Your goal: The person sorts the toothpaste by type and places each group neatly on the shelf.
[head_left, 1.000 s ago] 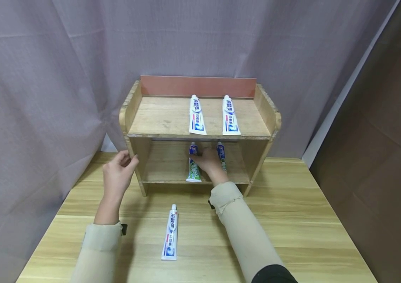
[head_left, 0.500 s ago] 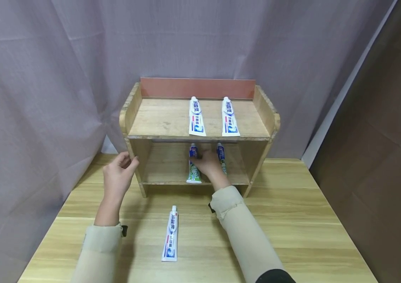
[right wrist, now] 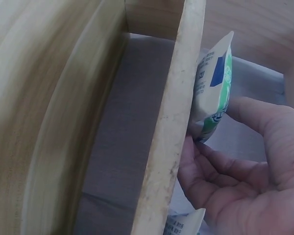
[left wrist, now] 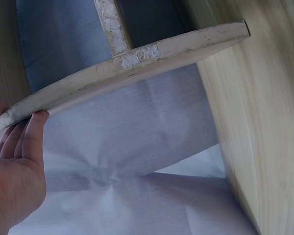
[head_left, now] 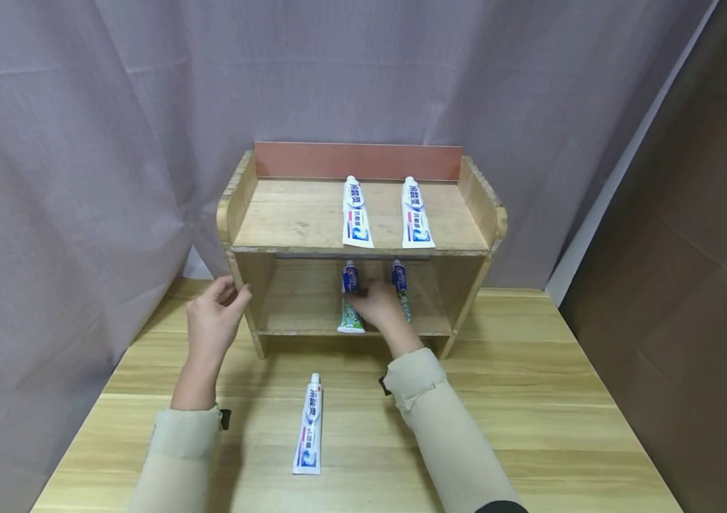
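Observation:
My left hand [head_left: 216, 310] grips the edge of the left side panel [left wrist: 88, 81] of a wooden two-tier shelf, fingers on its outer face. Inside the lower tier, my right hand [head_left: 379, 303] holds a blue and green toothpaste tube [head_left: 351, 318], its cap toward the back. In the right wrist view the thumb lies on one side of this tube [right wrist: 214, 90] and curled fingers touch the other. A matching blue-green tube [head_left: 400, 278] lies to its right, partly hidden behind the hand. Two white toothpaste tubes [head_left: 356, 214] lie side by side on the upper tier.
Another white toothpaste tube [head_left: 308, 427] lies on the wooden table [head_left: 530, 399] in front of the shelf [head_left: 299, 221]. Grey cloth [head_left: 338, 71] hangs behind, and a brown panel [head_left: 678, 249] stands on the right.
My right hand has shifted slightly down and toward me, with its thumb lower over the blue-green tube. The left hand keeps its place on the shelf's side panel.

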Available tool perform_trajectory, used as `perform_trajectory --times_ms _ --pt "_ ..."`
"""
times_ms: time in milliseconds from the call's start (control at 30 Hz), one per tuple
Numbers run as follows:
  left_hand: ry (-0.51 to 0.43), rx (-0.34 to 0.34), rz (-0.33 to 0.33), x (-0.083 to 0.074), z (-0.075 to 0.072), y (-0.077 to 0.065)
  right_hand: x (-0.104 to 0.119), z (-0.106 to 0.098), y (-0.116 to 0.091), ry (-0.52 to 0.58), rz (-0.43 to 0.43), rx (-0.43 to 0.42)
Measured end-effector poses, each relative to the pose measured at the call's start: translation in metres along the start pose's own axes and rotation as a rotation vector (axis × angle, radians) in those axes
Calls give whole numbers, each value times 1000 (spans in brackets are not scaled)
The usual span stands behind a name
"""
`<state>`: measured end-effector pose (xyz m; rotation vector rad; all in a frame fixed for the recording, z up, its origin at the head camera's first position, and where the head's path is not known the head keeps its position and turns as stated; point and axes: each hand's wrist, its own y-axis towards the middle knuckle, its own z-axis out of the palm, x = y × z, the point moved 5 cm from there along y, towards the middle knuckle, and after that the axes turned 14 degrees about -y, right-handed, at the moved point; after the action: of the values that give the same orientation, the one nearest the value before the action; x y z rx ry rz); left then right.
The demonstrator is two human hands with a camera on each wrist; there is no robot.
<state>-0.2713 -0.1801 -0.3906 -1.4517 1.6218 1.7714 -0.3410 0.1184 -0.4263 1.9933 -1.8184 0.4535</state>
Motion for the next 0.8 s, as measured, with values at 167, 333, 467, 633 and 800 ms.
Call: perform_trajectory --times_ms 167,333,467,633,800 --pt "-1 4 2 1 0 0 0 -2 -5 16 -18 -13" --pt "-2 0 0 1 0 0 1 -4 -13 -8 -48 -27" --pt "13 -5 1 1 0 1 1 -4 -18 -20 -48 -41" --pt "18 -4 8 1 0 1 0 -4 -25 6 -39 -29" --pt "12 3 4 1 -1 0 1 -5 -36 5 -47 -43"
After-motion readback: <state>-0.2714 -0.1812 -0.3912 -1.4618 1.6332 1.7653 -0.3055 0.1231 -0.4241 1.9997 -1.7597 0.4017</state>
